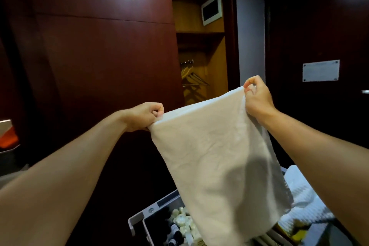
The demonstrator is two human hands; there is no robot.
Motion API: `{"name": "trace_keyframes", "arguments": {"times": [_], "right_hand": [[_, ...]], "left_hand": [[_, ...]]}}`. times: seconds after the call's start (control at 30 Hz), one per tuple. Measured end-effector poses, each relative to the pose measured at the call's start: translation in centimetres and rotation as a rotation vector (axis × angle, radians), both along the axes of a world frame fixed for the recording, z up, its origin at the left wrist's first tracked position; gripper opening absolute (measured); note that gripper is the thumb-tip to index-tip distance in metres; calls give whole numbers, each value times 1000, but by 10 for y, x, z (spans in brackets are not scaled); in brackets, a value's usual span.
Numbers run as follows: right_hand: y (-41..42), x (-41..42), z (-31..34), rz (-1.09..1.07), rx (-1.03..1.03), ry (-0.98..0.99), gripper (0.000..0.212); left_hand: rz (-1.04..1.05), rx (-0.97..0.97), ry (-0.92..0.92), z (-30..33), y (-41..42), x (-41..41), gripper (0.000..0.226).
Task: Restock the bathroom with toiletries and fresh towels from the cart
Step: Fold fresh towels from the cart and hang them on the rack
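Left hand (146, 115) and right hand (257, 94) pinch 2 top corners of a white towel (215, 158) at frame centre; each grip should stay level and taut for a clean fold.

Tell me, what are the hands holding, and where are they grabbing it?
A white towel. The left hand and the right hand each pinch one top corner, so it hangs down over the cart.

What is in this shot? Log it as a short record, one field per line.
held item: white towel, hanging spread open
left hand: pinches the towel's top left corner
right hand: pinches the top right corner
below: cart bin of small toiletries
lower right: more white towels
behind: open closet with hangers
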State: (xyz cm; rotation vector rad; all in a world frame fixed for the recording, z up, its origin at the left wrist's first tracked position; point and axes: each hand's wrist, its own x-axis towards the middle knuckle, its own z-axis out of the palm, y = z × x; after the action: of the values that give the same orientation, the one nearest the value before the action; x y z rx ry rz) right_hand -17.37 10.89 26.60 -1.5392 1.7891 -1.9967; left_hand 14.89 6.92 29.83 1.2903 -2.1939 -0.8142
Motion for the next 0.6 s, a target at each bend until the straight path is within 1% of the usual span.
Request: {"name": "trace_keyframes", "arguments": {"times": [0.13,0.27,0.37,0.43,0.5,0.57,0.6], "right_hand": [[-4,-1,-10,-9,10,-38,21],[-4,0,-9,5,-17,-32,22],[-5,3,-6,7,6,-37,23],[-4,6,-5,6,20,-45,24],[-4,7,-6,-2,25,-69,24],[-3,7,-8,-35,30,-112,25],[-3,6,-10,-63,32,-144,25]], "left_hand": [[1,-81,-60,-8,3,1,49],[-14,-150,-61,-12,6,3,43],[-17,-174,-181,-16,8,4,49],[-22,-172,-213,-19,11,5,49],[-15,-186,-141,-22,14,2,46],[3,-172,23,-24,17,-3,46],[6,-166,77,-24,18,-6,50]]}}
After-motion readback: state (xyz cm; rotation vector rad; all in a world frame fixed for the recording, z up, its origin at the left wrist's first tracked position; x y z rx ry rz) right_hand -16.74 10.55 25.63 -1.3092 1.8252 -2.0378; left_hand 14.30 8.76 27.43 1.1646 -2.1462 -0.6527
